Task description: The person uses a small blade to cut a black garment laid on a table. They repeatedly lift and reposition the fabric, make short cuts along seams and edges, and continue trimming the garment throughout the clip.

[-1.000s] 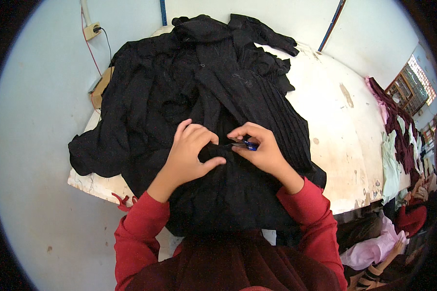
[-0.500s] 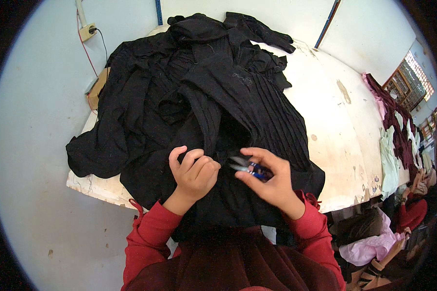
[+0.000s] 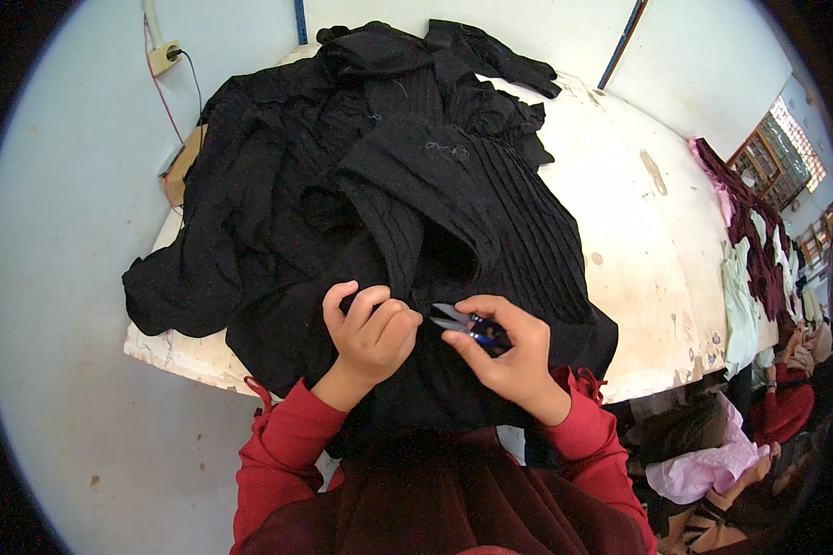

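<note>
A pile of black garments [image 3: 278, 203] with pleated panels is heaped up before me, its near edge hanging toward my lap. My left hand [image 3: 372, 335] is closed, fingers curled, pinching a bit of the black garment [image 3: 416, 370] at its near part. Just right of it, my right hand [image 3: 514, 356] grips thread snips [image 3: 487, 335] with blue handles. Their metal blades are apart and point left, close to my left fingertips. Whether a thread lies between the blades is too small to tell. Loose pale threads lie on a flap of the cloth farther up.
The pale, worn tabletop [image 3: 639, 250] extends to the right of the pile. A wall socket [image 3: 165, 57] with a plugged cord is at the upper left. Light green and maroon garments [image 3: 740, 296] hang over the right edge. Other people sit at the lower right near pink cloth [image 3: 703, 467].
The snips and my right hand have shifted slightly left, nearer my left fingertips. A fold of black cloth above has moved a little left. My left hand is nearly still.
</note>
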A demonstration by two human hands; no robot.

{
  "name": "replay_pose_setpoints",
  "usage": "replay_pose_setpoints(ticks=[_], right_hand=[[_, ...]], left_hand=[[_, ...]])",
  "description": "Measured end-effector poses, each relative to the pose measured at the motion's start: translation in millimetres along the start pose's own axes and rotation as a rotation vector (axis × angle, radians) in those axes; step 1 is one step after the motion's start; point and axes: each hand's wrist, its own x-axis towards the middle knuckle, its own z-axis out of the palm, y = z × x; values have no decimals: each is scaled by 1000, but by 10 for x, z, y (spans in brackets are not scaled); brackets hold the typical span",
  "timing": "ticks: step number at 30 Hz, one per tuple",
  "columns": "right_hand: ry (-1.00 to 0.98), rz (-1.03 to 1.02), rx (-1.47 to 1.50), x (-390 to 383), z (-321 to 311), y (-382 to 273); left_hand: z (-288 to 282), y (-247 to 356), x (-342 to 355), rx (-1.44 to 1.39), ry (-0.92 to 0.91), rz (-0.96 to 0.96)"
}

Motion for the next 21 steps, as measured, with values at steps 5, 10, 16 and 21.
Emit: replay_pose_setpoints(ticks=[5, 10, 16, 21], right_hand=[[-10, -17, -43, -36, 79, 39], [59, -22, 23, -70, 134, 107], [102, -91, -83, -70, 164, 133], [112, -61, -88, -57, 100, 88]], left_hand=[[4, 16, 6, 5, 22, -23], [11, 21, 8, -9, 25, -40], [5, 28, -10, -6, 20, -37], [-13, 36, -5, -8, 2, -14]])
